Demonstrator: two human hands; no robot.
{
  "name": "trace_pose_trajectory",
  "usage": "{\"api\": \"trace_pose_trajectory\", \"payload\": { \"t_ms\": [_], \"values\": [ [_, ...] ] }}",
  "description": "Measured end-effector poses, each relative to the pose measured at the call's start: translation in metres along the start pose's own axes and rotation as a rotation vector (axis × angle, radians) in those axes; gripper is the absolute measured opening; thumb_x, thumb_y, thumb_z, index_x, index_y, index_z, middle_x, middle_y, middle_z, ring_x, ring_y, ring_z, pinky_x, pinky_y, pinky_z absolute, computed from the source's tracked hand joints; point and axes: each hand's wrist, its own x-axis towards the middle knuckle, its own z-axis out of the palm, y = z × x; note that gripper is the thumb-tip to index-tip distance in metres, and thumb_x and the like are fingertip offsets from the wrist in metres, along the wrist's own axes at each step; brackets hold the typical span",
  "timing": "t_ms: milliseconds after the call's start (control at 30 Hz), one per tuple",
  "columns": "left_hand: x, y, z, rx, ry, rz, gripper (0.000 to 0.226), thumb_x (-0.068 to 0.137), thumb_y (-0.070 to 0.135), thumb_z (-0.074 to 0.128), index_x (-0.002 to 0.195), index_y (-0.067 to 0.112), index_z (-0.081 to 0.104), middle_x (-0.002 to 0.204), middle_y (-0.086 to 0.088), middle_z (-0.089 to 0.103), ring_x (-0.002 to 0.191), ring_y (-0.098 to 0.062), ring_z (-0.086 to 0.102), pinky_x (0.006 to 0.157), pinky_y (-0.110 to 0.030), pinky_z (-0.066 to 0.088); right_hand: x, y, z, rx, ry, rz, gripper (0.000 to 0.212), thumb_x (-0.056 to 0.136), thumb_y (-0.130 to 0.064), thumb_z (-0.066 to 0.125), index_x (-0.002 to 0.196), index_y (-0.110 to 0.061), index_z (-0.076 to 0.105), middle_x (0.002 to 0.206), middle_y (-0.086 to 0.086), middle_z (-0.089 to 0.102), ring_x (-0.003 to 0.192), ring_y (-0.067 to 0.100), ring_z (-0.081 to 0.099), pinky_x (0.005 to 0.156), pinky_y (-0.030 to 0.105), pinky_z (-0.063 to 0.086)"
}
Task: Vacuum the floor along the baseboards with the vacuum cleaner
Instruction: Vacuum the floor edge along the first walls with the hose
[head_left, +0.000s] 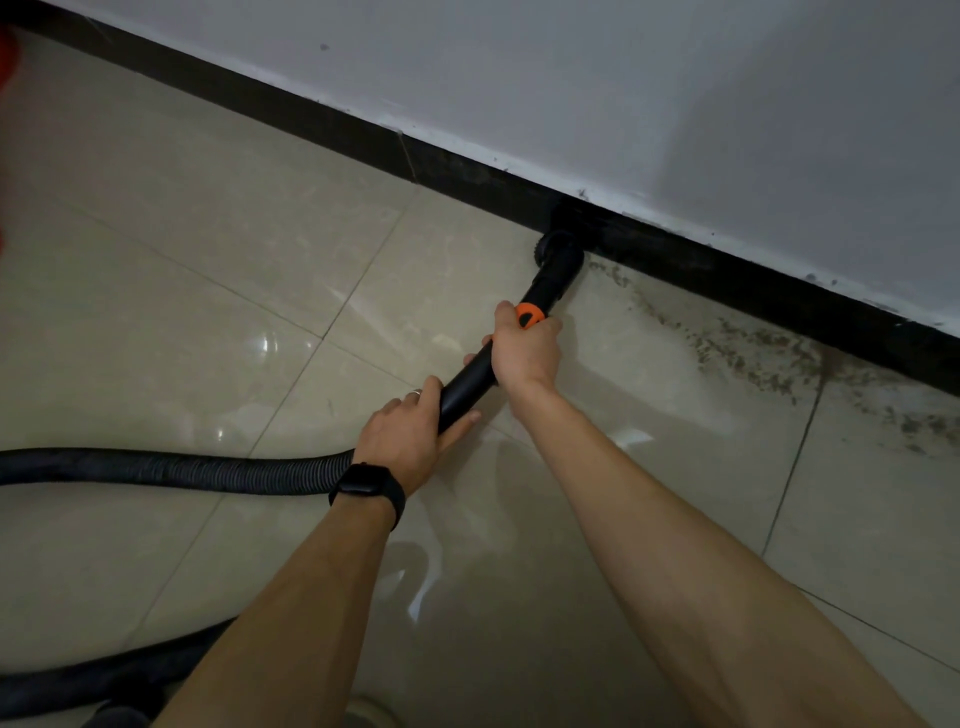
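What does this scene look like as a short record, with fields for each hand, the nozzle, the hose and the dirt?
left hand: grips the wand near the hose joint
right hand: grips the wand behind its orange collar
nozzle: on the floor tiles, against the black baseboard
hose: ribbed, trails left across the floor tiles
dirt: dark specks along the baseboard, right of the nozzle

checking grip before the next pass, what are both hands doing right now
Left hand: closed around the black wand near the hose.
Right hand: closed around the same wand by its orange collar.
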Motion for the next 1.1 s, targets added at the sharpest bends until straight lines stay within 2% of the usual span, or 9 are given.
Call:
{"api": "trace_pose_trajectory", "payload": {
  "t_ms": [133,333,400,500,700,800,933,1033,1100],
  "values": [
    [-0.004,0.007,0.004,0.046,-0.017,0.067,0.047,0.093,0.068,0.036,0.103,0.022,0.037,0.09,-0.004,0.06,0.075,-0.024,0.055,0.063,-0.034,0.04,-0.006,0.007,-0.016,0.035,0.043,0.003,0.033,0.104,-0.034,0.053,0.124,-0.013,0.038,0.078,0.006,0.067,0.05,0.02,0.07,0.068,0.045,0.065],
    [-0.019,0.016,0.008,0.178,-0.004,0.225,0.053,0.092,0.069,0.033,0.108,0.019,0.043,0.095,-0.005,0.065,0.084,-0.029,0.061,0.061,-0.035,0.038,-0.025,0.026,-0.045,0.11,0.125,0.016,0.032,0.104,-0.034,0.052,0.122,-0.012,0.038,0.076,0.006,0.067,0.053,0.024,0.073,0.06,0.036,0.061],
    [-0.028,0.017,0.008,0.228,0.003,0.272,0.055,0.091,0.07,0.032,0.108,0.019,0.044,0.094,-0.005,0.065,0.083,-0.029,0.061,0.061,-0.034,0.039,-0.034,0.035,-0.052,0.127,0.151,0.024,0.032,0.104,-0.034,0.051,0.123,-0.011,0.038,0.075,0.005,0.068,0.055,0.024,0.073,0.06,0.034,0.062],
    [-0.04,0.011,0.011,0.232,0.011,0.326,0.058,0.088,0.07,0.03,0.104,0.017,0.047,0.087,-0.006,0.066,0.078,-0.03,0.062,0.059,-0.033,0.038,-0.05,0.049,-0.058,0.173,0.172,0.04,0.031,0.105,-0.033,0.051,0.122,-0.011,0.038,0.076,0.005,0.068,0.051,0.021,0.071,0.05,0.025,0.055],
    [-0.057,0.008,0.017,0.295,-0.003,0.457,0.06,0.087,0.07,0.029,0.101,0.016,0.052,0.084,-0.005,0.066,0.072,-0.031,0.063,0.057,-0.033,0.036,-0.073,0.075,-0.071,0.321,0.239,0.073,0.034,0.105,-0.033,0.053,0.127,-0.012,0.038,0.078,0.009,0.067,0.064,0.029,0.074,0.053,0.03,0.058],
    [-0.059,0.018,0.018,0.329,0.002,0.524,0.061,0.087,0.069,0.024,0.096,0.016,0.052,0.077,-0.004,0.066,0.063,-0.03,0.062,0.052,-0.032,0.038,-0.077,0.083,-0.083,0.321,0.289,0.079,0.038,0.104,-0.036,0.053,0.129,-0.011,0.039,0.076,0.006,0.069,0.07,0.03,0.075,0.063,0.038,0.063],
    [-0.057,0.047,0.016,0.276,-0.081,0.547,0.041,0.096,0.049,0.043,0.124,0.02,0.042,0.104,-0.004,0.065,0.087,-0.029,0.064,0.065,-0.035,0.042,-0.078,0.084,-0.104,0.316,0.321,0.077,0.034,0.106,-0.036,0.051,0.126,-0.012,0.039,0.078,0.005,0.07,0.064,0.021,0.073,0.058,0.026,0.054],
    [-0.054,0.066,0.016,0.28,-0.085,0.634,0.055,0.099,0.041,0.044,0.147,0.025,0.023,0.121,-0.004,0.059,0.093,-0.03,0.064,0.067,-0.036,0.042,-0.077,0.085,-0.119,0.302,0.361,0.083,0.04,0.104,-0.041,0.054,0.127,-0.01,0.042,0.08,0.002,0.072,0.07,0.014,0.069,0.064,0.024,0.05],
    [-0.054,0.07,0.017,0.305,-0.089,0.658,0.054,0.101,0.046,0.039,0.146,0.028,0.016,0.122,-0.005,0.058,0.094,-0.031,0.064,0.068,-0.038,0.046,-0.076,0.085,-0.125,0.316,0.386,0.067,0.043,0.103,-0.043,0.058,0.126,-0.011,0.042,0.084,0.002,0.071,0.072,0.013,0.069,0.064,0.022,0.05]
  ]
}}
